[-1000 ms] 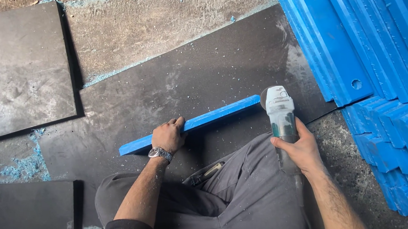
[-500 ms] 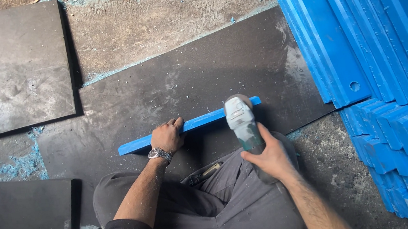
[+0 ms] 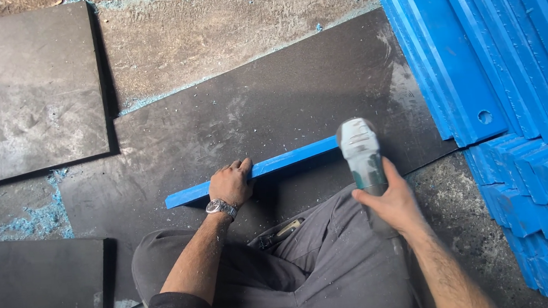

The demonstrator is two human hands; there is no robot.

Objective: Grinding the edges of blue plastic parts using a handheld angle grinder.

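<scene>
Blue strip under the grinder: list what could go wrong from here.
1. The left hand presses the blue strip down on the same edge the grinder works; if the tool runs along or kicks, the bare fingers may be in its path.
2. The right hand alone grips the grinder, so a snag could twist it toward the knees close below.
3. The strip stands on its narrow edge on the dark board, unclamped; it may tip.

A dusty concrete floor [image 3: 215, 42] carries dark flat sheets [image 3: 271, 115]. Under the left hand [image 3: 230, 184] a blue strip [image 3: 281, 163] lies on one; stacked blue plates [image 3: 506, 73] sit beyond the right hand [image 3: 390, 200].
</scene>
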